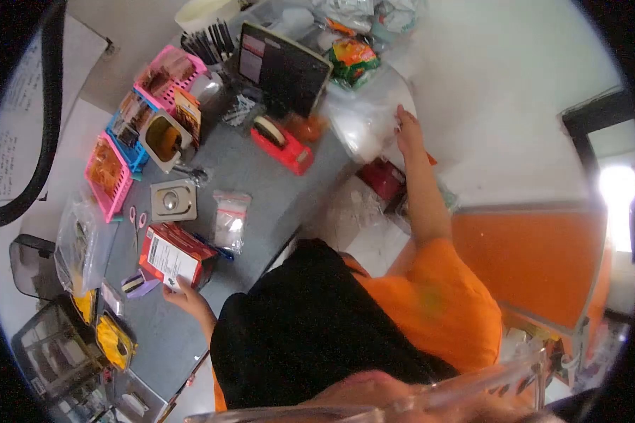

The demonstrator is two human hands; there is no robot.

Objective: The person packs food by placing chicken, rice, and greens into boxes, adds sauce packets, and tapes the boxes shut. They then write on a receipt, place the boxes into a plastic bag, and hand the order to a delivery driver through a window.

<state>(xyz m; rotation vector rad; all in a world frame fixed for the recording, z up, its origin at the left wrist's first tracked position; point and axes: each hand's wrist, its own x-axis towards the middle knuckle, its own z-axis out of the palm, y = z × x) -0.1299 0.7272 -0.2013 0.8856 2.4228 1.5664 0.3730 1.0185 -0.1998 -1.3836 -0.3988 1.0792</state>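
My left hand [183,295] grips the near edge of a red box [203,264] with a white printed label facing up, over the grey table [250,201]. My right hand [408,132] is stretched out to the far right, fingers closed at the edge of a translucent plastic bag [363,127] with white contents. Beside the box lie a zip bag with a red stripe [231,222], scissors [138,220], a lidded steel container [174,200] and a small purple tape dispenser [139,283].
A red tape dispenser [282,146] stands mid-table before a tablet screen [282,68]. Pink and blue baskets [108,176] line the far left edge beside an open steel tin [166,139]. An orange panel [525,261] stands at right. Yellow packs [115,340] sit lower left.
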